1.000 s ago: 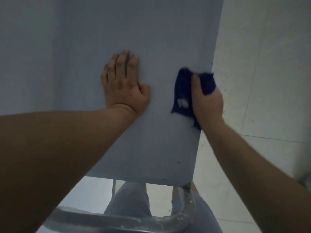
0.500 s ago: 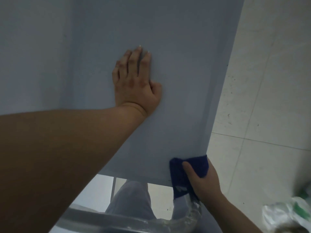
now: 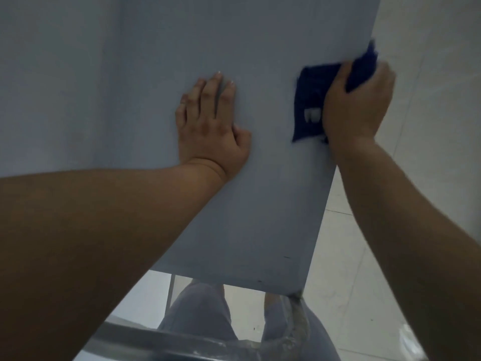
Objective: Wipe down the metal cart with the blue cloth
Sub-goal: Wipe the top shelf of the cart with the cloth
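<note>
The metal cart's flat grey top (image 3: pixel 260 204) fills the middle of the view and runs away from me. My left hand (image 3: pixel 210 123) lies flat on it, palm down, fingers together and pointing away. My right hand (image 3: pixel 356 102) grips the dark blue cloth (image 3: pixel 309 100) at the cart's right edge, far up the surface. The cloth wraps over that edge, and a small white label shows on it. Part of the cloth is hidden under my fingers.
The cart's curved metal handle bar (image 3: pixel 182 342) crosses the bottom of the view, with my legs in grey trousers (image 3: pixel 200 311) behind it. Pale tiled floor (image 3: pixel 416 178) lies to the right of the cart.
My right hand has swept the cloth from the near right corner of the cart top back up along the right edge. My left hand stays flat in the same place.
</note>
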`<state>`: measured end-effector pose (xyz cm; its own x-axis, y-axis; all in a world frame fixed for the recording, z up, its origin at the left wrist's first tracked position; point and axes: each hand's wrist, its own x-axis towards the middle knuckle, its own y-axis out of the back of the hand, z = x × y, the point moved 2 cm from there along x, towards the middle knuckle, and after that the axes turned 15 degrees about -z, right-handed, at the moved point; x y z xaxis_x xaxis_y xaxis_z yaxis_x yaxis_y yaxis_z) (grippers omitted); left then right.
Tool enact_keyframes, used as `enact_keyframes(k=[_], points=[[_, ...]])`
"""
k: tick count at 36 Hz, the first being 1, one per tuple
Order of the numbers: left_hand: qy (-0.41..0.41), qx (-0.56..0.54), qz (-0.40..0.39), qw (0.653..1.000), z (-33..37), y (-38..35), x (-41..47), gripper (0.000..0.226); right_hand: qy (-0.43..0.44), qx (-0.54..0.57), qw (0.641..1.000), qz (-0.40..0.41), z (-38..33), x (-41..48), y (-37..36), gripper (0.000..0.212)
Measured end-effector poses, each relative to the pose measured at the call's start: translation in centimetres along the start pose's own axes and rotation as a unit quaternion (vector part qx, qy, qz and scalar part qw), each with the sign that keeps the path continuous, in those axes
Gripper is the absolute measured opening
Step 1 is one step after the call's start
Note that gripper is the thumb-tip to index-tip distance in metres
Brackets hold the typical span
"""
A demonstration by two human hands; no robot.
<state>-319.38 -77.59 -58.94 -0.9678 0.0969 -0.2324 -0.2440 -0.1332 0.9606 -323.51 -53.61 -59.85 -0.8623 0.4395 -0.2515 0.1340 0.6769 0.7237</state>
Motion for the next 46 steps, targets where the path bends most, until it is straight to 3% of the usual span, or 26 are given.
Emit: enact_keyframes(k=[3, 7, 11, 16, 18, 24, 40, 46], points=[[0.001, -0.001, 0.004, 1.0, 0.0, 0.0, 0.0, 0.075, 0.053, -0.086, 0.993, 0.062, -1.2, 1.5, -0.1, 0.051], [0.005, -0.003, 0.001, 1.0, 0.2, 0.1, -0.2, 0.074, 0.199, -0.124, 0.968, 0.087, -1.9, -0.2, -0.5, 0.038], [0.007, -0.004, -0.009, 1.0, 0.3, 0.3, -0.1, 0.074, 0.255, -0.144, 0.955, 0.033, -2.6, -1.6, -2.2, 0.037], [0.017, -0.014, -0.007, 1.0, 0.3, 0.1, 0.0, 0.064, 0.374, -0.13, 0.913, -0.099, -5.7, -4.6, -5.7, 0.031], [0.019, -0.028, 0.013, 0.999, 0.2, -0.1, 0.1, 0.057, 0.38, -0.117, 0.909, -0.123, -6.5, -5.0, -6.5, 0.03], [0.014, -0.029, 0.01, 0.999, 0.0, -0.7, 0.3, 0.065, 0.381, -0.081, 0.904, -0.174, -6.5, -4.7, -5.9, 0.037], [0.016, -0.047, -0.014, 0.999, -0.3, -1.1, 0.6, 0.068, 0.367, -0.175, 0.894, -0.191, -6.7, -4.6, -6.6, 0.035], [0.026, -0.045, -0.046, 0.998, -0.1, -0.7, 0.6, 0.072, 0.388, -0.21, 0.871, -0.218, -6.8, -4.3, -6.6, 0.038]])
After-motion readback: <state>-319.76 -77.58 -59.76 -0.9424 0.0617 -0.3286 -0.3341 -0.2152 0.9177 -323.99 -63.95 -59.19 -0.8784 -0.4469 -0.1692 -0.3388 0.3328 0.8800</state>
